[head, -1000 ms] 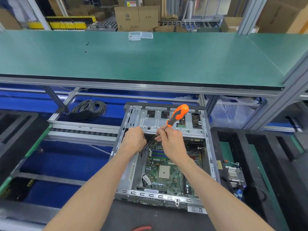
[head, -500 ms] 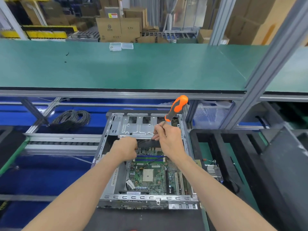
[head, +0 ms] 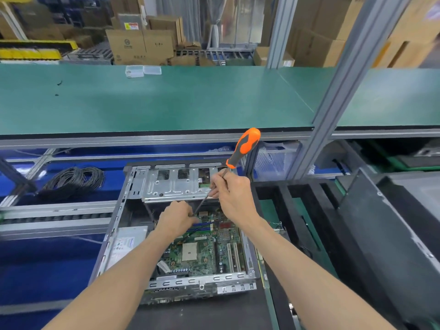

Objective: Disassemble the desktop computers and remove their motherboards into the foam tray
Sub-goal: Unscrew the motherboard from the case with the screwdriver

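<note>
An open desktop case [head: 123, 236] lies flat in front of me with its green motherboard [head: 204, 251] exposed inside. My right hand [head: 234, 195] grips the shaft of an orange-and-grey screwdriver [head: 244, 147], handle up, the tip angled down to the left over the board's far edge. My left hand [head: 177, 219] is curled inside the case at the tip, pinching black cables by the blue memory slots. A metal drive bracket [head: 173, 185] spans the far end of the case. A black foam tray [head: 302, 210] lies to the right.
A green shelf [head: 166, 101] overhangs the far side, carried by an aluminium post [head: 338, 91]. A coil of black cable [head: 73, 181] lies at the left on blue matting. A grey case panel [head: 392, 234] leans at the right. Two small clear boxes [head: 142, 70] sit on the shelf.
My view has swung left and down, so the case shifted in frame. My right hand rose a little with the screwdriver; my left hand stays at the cables near the memory slots.
</note>
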A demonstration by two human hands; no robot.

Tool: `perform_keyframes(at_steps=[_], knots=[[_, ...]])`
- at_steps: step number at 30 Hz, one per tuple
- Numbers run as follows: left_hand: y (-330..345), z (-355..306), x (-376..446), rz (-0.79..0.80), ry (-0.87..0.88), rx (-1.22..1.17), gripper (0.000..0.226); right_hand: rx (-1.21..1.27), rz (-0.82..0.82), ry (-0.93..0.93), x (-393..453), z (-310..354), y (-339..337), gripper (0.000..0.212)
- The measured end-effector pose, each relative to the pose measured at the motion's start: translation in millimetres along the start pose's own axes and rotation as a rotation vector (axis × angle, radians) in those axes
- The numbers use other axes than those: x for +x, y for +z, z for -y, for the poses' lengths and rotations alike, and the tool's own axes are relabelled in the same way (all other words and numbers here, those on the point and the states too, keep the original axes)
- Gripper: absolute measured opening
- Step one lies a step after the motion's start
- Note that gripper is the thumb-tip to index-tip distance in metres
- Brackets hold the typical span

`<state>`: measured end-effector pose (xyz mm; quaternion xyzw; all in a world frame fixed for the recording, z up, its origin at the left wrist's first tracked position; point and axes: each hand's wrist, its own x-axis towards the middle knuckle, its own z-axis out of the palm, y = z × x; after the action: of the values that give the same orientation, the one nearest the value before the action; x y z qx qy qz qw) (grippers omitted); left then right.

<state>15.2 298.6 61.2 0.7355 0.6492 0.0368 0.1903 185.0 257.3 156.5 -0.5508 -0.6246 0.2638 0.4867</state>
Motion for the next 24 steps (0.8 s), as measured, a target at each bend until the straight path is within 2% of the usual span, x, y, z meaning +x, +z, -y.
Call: perform_keyframes(at_steps=[3, 5, 7, 10, 12, 14, 17, 20, 23, 24], knots=[[4.2, 3.8, -1.6, -0.013, 0.001, -0.097, 0.035, -0.017, -0.004, -0.001, -0.4, 1.2, -4.6, 0.025], [7.1, 7.3, -4.7, -0.012, -0.058, -0.248, 0.039, -0.05, -0.002, 0.012, -0.4, 1.1, -8.0, 0.026], [9.4, 10.9, -9.3, 0.018, -0.179, -0.688, 0.038, -0.079, 0.007, 0.018, -1.2, 0.9, -11.3, 0.028], [5.0, 13.2, -18.7, 0.169, -0.252, -1.593, 0.025, -0.106, 0.024, 0.016, -4.3, 1.2, -13.7, 0.03], [-0.3, 11.6, -23.9, 0.258, -0.217, -1.848, 0.022, -0.133, 0.041, 0.009, -5.9, 0.4, -13.5, 0.031], [-3.2, 7.7, -26.2, 0.283, -0.212, -1.88, 0.026, -0.158, 0.068, 0.004, -7.2, -0.5, -12.2, 0.032], [-8.5, -3.4, -26.8, 0.22, -0.221, -1.82, 0.03, -0.177, 0.095, 0.001, -8.2, -1.3, -10.2, 0.032], [-12.4, -13.6, -26.0, 0.154, -0.178, -1.548, 0.026, -0.177, 0.104, 0.011, -7.3, -2.6, -10.9, 0.032], [-12.8, -20.3, -28.8, 0.137, -0.06, -1.183, 0.006, -0.191, 0.116, 0.025, -4.5, -3.7, -15.0, 0.031], [-11.4, -22.7, -29.7, 0.134, -0.014, -1.066, 0.01, -0.192, 0.122, 0.032, -3.7, -3.7, -16.5, 0.031]])
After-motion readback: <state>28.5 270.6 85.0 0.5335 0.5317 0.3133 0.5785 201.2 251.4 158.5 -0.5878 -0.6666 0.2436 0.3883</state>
